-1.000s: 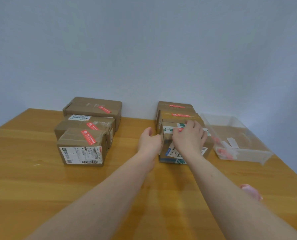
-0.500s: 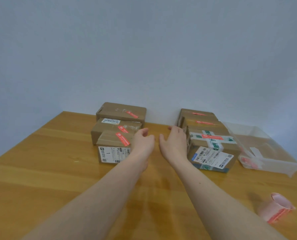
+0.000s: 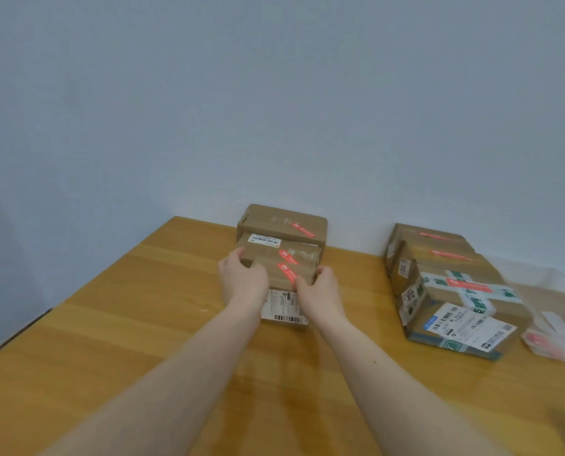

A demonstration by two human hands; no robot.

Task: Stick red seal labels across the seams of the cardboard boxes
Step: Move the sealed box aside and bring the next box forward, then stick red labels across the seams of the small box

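- Here both hands sit on the nearest left box [image 3: 287,274], taken as landmark.
- Left hand [image 3: 241,281]: at the box's left side, fingers curled around its upper left corner, thumb up by the neighbouring box behind. Grips the box.
- Right hand [image 3: 320,291]: at the box's right side, fingers curled over the right top edge, thumb lying on the top face. Grips the box.
- The two hands are apart, with the box clamped between them.
- Red seal label [image 3: 287,273] lies diagonally on the box's top face, between the hands; its lower end is just beside the right thumb. Whether thumb and label touch, cannot tell.
- White shipping sticker [image 3: 282,307] on the box's front face, below the hands, partly hidden by both wrists.
- Middle left box [image 3: 274,250] directly behind the landmark, touching it; carries its own red label and a barcode sticker.
- Far left box [image 3: 282,223] behind that, against the wall, red label on top.
- Taped box [image 3: 462,307] well to the right of the landmark, with green-and-white tape and a red label across the top; two more labelled boxes are lined up behind it.
- Clear plastic bin [image 3: 554,311] farther right, beyond the taped box; contents blurred.
- All rest on the wooden table [image 3: 110,340].
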